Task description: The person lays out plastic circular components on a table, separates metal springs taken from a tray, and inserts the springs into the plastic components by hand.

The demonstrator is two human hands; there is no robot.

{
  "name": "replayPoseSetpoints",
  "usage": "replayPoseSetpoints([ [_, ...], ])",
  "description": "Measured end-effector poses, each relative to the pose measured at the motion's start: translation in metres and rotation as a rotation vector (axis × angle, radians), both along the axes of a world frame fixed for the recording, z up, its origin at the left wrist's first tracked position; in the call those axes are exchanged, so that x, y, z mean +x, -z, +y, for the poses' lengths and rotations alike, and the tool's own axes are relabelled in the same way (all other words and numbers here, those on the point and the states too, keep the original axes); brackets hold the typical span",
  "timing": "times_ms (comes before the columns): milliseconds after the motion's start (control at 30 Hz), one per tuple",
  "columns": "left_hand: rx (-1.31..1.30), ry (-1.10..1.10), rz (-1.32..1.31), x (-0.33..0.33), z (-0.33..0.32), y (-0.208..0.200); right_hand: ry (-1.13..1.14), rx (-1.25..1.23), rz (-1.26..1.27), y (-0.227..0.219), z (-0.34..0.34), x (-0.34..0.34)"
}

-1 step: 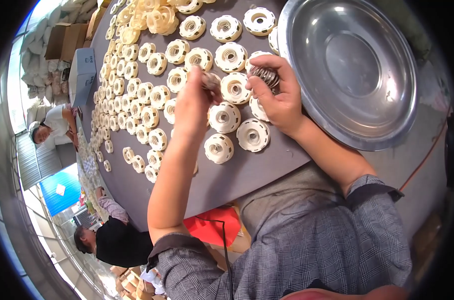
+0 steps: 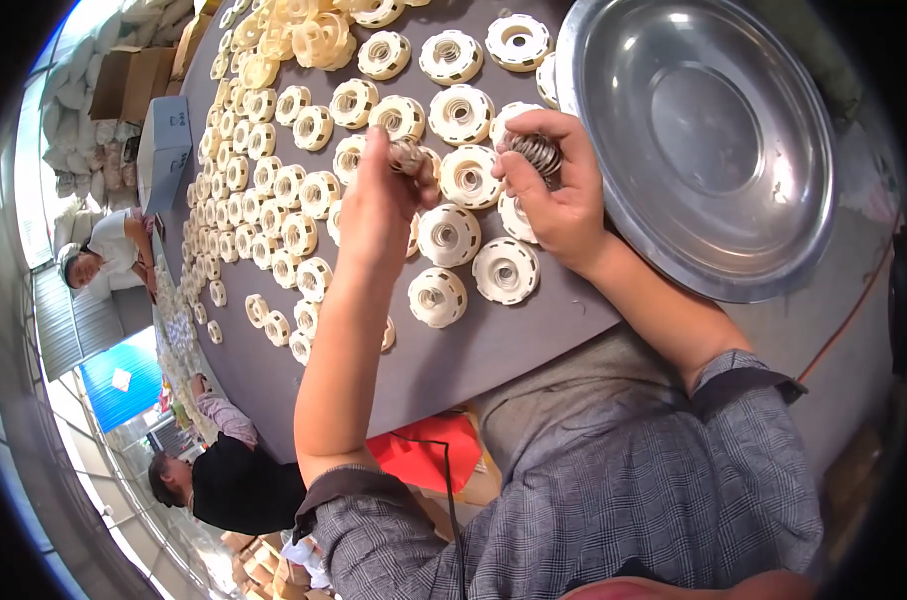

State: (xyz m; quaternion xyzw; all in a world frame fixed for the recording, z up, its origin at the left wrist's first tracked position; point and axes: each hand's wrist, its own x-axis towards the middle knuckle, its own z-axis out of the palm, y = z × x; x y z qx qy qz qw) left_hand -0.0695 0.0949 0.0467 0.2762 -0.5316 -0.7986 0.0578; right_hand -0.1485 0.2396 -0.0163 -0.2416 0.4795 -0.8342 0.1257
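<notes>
My left hand (image 2: pixel 381 205) is closed on a metal coil spring (image 2: pixel 405 157), its thumb raised along the near side. A tight bunch of coil springs (image 2: pixel 536 154) sits in my right hand (image 2: pixel 561 195), pinched between thumb and curled fingers. Both hands hover over rows of round cream plastic rings (image 2: pixel 470 176) with notched rims. Many of these rings have a spring standing in the centre, such as the ring (image 2: pixel 448 235) just below the gap between my hands. My left hand and forearm hide some rings beneath them.
A large round steel basin (image 2: pixel 708 130) stands at the right, over the table edge. Loose translucent cream parts (image 2: pixel 323 40) are heaped at the far side of the grey table (image 2: pixel 403 370). Two people (image 2: pixel 223 480) sit along the left, near a blue-grey box (image 2: pixel 165 150).
My left hand has shifted slightly to the left, and the spring in it shows more clearly. The right hand has barely moved and keeps its bunch of springs.
</notes>
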Motion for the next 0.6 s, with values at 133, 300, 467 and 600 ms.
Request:
replayPoseSetpoints([
  [133,0.062,-0.021,-0.06,-0.017,0.002,0.002,-0.011,-0.043,0.385,-0.001,0.002,-0.005],
  [300,-0.309,0.022,0.107,-0.054,-0.003,0.013,-0.039,0.0,0.418,-0.004,0.002,0.0],
  [467,-1.122,0.114,0.227,-0.12,-0.001,0.047,-0.007,-0.025,0.55,0.001,0.004,0.001],
  [600,-1.608,0.193,0.336,-0.146,-0.017,0.067,-0.019,-0.016,0.539,-0.001,0.003,0.004],
])
